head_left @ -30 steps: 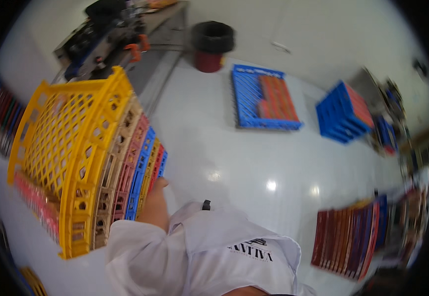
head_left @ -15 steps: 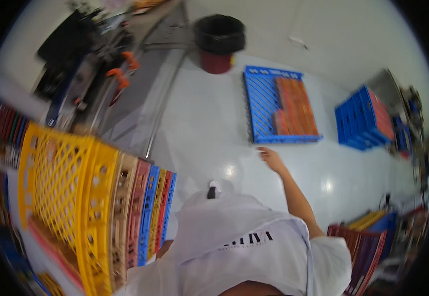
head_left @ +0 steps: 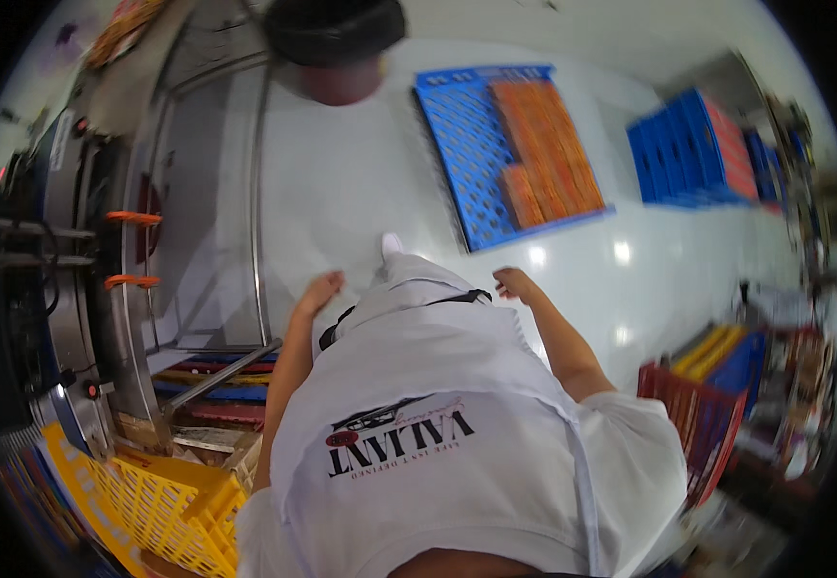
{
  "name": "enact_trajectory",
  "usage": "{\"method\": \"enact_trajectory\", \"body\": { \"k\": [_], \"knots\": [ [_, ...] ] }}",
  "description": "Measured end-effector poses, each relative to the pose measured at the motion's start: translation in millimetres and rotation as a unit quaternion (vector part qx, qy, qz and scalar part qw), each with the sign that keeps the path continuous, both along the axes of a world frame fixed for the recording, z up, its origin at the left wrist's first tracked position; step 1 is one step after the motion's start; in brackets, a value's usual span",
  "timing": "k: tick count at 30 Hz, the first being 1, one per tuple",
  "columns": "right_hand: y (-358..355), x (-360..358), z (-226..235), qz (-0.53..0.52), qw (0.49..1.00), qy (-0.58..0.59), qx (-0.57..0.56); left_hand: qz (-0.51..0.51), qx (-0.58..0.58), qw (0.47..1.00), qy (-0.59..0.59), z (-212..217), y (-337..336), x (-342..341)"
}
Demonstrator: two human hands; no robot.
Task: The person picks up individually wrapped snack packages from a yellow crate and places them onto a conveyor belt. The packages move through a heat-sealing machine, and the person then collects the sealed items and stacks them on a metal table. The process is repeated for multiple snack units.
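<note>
My left hand [head_left: 321, 291] hangs in front of me above the floor, a little blurred. Its fingers are loosely bent, and nothing shows in them. To the right, my right hand [head_left: 515, 283] is also bare, with its fingers slightly curled and apart. It is nearest to a blue plastic slatted tray [head_left: 467, 164] lying on the floor ahead. Rows of orange-brown packed items [head_left: 549, 144] fill that tray's right side. Neither hand touches the tray or the items.
A bin with a black liner [head_left: 337, 34] stands far left of the tray. Stacked blue crates [head_left: 683, 149] are at the right. A metal-framed machine [head_left: 130, 289] runs along my left, with a yellow crate [head_left: 163, 501] below. Dark red crates [head_left: 693, 424] stand nearer right.
My left hand has come into view. My right hand has drawn back from the blue tray's near edge. The view has shifted, with the yellow crate lower left and the machine nearer.
</note>
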State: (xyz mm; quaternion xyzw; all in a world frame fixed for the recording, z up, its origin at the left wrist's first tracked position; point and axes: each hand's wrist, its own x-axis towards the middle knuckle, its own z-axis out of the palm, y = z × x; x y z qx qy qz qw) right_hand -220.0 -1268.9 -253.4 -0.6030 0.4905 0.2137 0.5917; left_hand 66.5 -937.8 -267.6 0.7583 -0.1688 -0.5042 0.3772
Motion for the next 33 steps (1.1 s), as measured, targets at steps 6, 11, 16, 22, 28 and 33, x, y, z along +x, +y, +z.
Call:
{"method": "enact_trajectory", "body": {
  "k": [6,11,16,22,28,33],
  "knots": [
    [-92,245,5,0.281,0.942,-0.079,-0.165,0.074,0.010,0.995,0.070,38,7,49],
    [-33,489,120,0.352,0.858,-0.325,-0.184,0.253,-0.005,0.968,-0.010,96,-17,123],
    [40,619,175,0.532,0.756,-0.381,-0.014,0.279,-0.108,0.951,-0.076,170,-50,239],
    [54,711,213,0.653,0.668,-0.355,-0.019,0.172,-0.114,0.919,-0.338,320,-49,402],
    [32,885,244,0.523,0.677,-0.473,-0.213,0.314,-0.021,0.776,-0.547,394,-25,575],
    [39,1060,243,0.456,0.566,-0.533,-0.432,0.324,0.439,0.646,-0.534,360,-19,653]
  ]
}}
